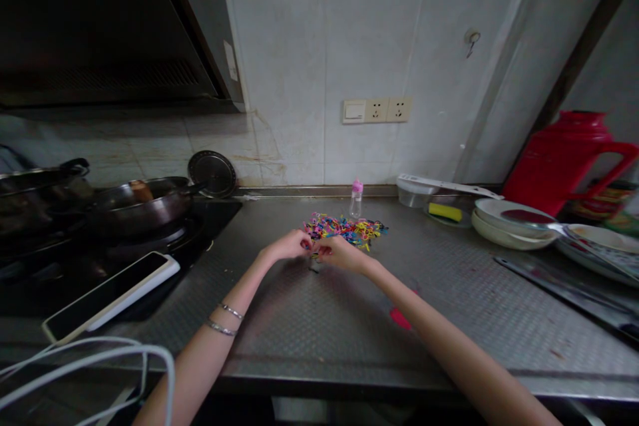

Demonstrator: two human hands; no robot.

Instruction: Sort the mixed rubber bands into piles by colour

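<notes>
A loose pile of small, many-coloured loop-like pieces point(367, 229) lies on the metal countertop point(309, 326). At its front left edge, my left hand point(295, 244) is closed, with fingertips pinched together. My right hand point(342, 253) faces it, its fingers also curled into a pinch. The two hands nearly meet, and whatever is between the fingertips is too small to make out. A few dark and yellow bits lie just below them. Behind the pile stands a small clear bottle point(356, 205) with a pink cap.
On the left are a stove with a pan point(150, 212), a white phone-like device point(110, 296) and white cables point(167, 373). To the right stand stacked bowls point(504, 234), a yellow sponge point(445, 213) and a red thermos point(554, 160). A pink-red piece point(400, 318) lies by my right forearm.
</notes>
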